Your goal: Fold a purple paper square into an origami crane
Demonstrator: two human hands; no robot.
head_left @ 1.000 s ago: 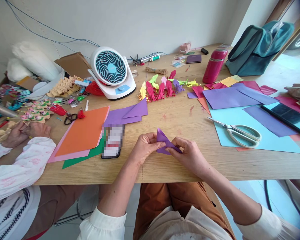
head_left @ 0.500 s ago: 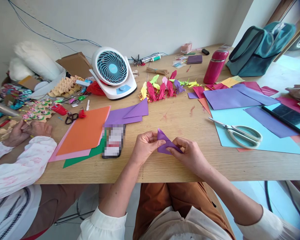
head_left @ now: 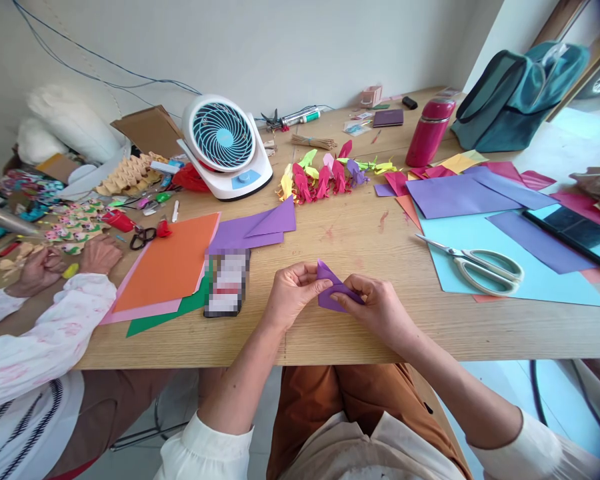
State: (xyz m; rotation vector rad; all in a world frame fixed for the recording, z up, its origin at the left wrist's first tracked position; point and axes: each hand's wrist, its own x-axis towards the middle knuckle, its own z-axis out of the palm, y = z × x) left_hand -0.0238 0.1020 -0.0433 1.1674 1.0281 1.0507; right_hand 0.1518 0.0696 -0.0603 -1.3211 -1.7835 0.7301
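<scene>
Between my hands is a small folded piece of purple paper, held just above the table near its front edge. My left hand pinches its left side, thumb in front and fingers behind. At its right side my right hand grips a folded flap between thumb and fingers. One corner of the paper points up past my left thumb. Part of the paper is hidden by my fingers. To the left lies a phone with a blurred screen. White-handled scissors rest on a light blue sheet to the right.
Purple sheets and an orange sheet lie left of me. Folded paper cranes, a fan and a pink bottle stand farther back. At far left, a co-worker's hands work near small craft pieces.
My hands and the purple paper stay almost in place, with the paper shifted very slightly right. The co-worker's hands have moved apart, and a small yellow piece now shows between them.
</scene>
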